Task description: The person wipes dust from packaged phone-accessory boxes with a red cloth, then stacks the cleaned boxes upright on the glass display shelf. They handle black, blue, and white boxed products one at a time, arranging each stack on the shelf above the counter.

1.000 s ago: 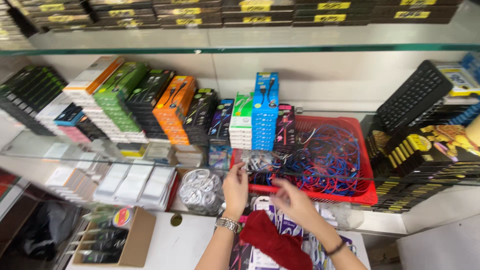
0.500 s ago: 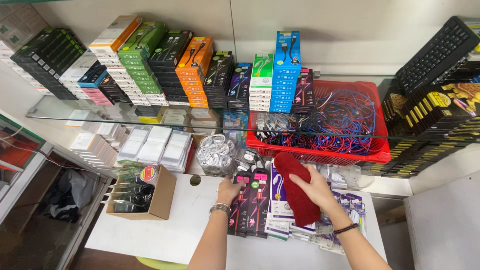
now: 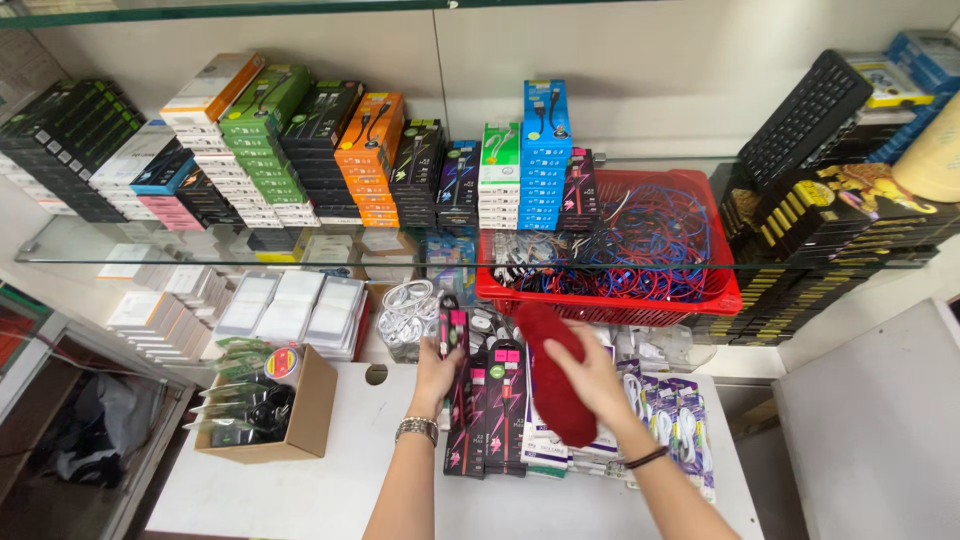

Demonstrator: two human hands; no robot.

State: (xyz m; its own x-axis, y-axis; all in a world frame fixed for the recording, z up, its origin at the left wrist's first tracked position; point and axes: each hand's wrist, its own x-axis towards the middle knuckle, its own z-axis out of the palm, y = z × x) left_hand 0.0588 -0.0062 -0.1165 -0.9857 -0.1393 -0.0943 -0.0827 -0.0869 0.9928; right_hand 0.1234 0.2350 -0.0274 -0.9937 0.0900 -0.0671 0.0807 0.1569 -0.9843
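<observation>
The left hand (image 3: 436, 374) holds a slim black and pink packet (image 3: 453, 334) upright, its fingers closed around the packet's lower part, above more such packets (image 3: 487, 420) lying flat on the white worktop (image 3: 300, 490). The right hand (image 3: 595, 375) grips a dark red cloth (image 3: 552, 385) that hangs over those packets, just in front of the red basket (image 3: 715, 300) of cables.
</observation>
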